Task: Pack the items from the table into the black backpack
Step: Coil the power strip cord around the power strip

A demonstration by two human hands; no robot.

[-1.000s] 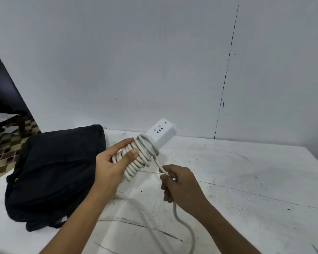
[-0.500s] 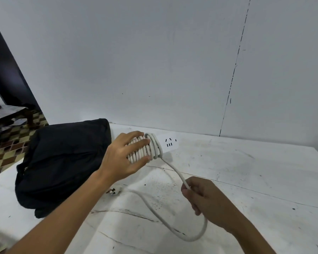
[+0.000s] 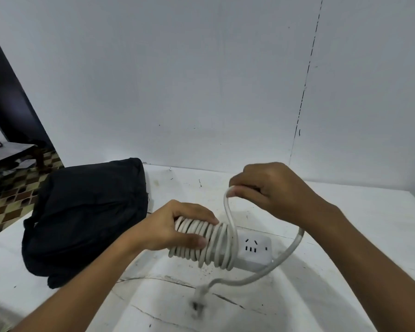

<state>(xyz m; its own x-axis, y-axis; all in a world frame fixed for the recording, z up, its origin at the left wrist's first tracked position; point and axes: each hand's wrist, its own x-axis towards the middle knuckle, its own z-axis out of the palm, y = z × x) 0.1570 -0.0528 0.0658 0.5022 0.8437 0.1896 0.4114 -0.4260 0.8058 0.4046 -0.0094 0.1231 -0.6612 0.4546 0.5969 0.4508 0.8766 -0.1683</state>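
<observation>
On my feed, the left hand (image 3: 168, 228) grips a white power strip (image 3: 254, 251) above the white tabletop (image 3: 345, 236), its fingers (image 3: 201, 216) and thumb curled round the tight coils of white cord (image 3: 201, 243) wound about the strip's body. The socket end juts out to the right of the coils, its slots facing up. The right hand (image 3: 273, 188), raised above and behind the strip, pinches the loose run of cord between thumb and curled fingers; from there one part drops to the last coil and the other loops down past the strip's right end to the plug (image 3: 199, 299), which is blurred low over the tabletop. The black backpack (image 3: 86, 216) lies on the tabletop to the left, against the grey wall (image 3: 201, 80), just beside the left hand. A checkered floor (image 3: 12, 195) shows at far left.
</observation>
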